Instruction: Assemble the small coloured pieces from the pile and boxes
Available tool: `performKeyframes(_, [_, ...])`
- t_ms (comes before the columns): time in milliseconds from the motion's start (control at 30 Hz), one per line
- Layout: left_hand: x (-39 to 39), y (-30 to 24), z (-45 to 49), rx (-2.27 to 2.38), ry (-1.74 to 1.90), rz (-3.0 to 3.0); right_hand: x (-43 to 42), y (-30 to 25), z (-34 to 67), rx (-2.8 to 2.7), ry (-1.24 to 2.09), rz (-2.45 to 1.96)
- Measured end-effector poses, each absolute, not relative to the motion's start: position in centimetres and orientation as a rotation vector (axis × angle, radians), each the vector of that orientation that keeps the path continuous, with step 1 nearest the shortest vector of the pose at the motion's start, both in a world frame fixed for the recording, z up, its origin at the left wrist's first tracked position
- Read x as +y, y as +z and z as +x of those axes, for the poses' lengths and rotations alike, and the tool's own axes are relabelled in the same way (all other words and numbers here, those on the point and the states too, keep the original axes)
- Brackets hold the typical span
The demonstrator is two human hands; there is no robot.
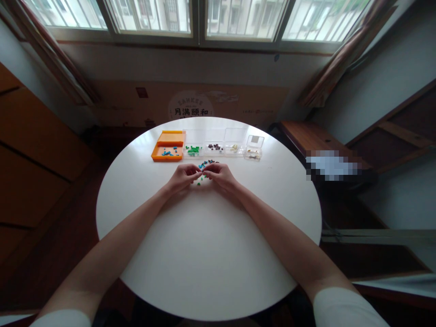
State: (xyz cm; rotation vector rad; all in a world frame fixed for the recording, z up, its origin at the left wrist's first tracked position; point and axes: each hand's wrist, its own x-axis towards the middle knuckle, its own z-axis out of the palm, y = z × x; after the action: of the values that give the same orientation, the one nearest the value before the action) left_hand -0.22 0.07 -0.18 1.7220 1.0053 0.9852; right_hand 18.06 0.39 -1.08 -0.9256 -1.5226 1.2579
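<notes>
My left hand (185, 177) and my right hand (220, 175) meet over the white round table (204, 254), thumbs and forefingers pinched together. Whatever lies between the fingertips is too small to make out. Just beyond the fingers is a loose pile of small blue and dark brown pieces (208, 162), which look like toy building bricks. A few small green pieces (199, 184) lie under and between the hands, partly hidden by them.
Behind the hands stand an open orange box (166, 158) with blue pieces, clear boxes with green pieces (193, 150), brown pieces (215, 147) and cream pieces (234, 148), and a small clear case (254, 153). A wooden bench (306, 136) stands at the right.
</notes>
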Motion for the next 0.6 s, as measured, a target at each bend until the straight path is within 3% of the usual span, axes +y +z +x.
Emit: performKeyframes(600, [-0.01,-0.04,-0.08,1.007,0.991,1.711,0.16,-0.63,18.05,-1.529,1.259,-0.937])
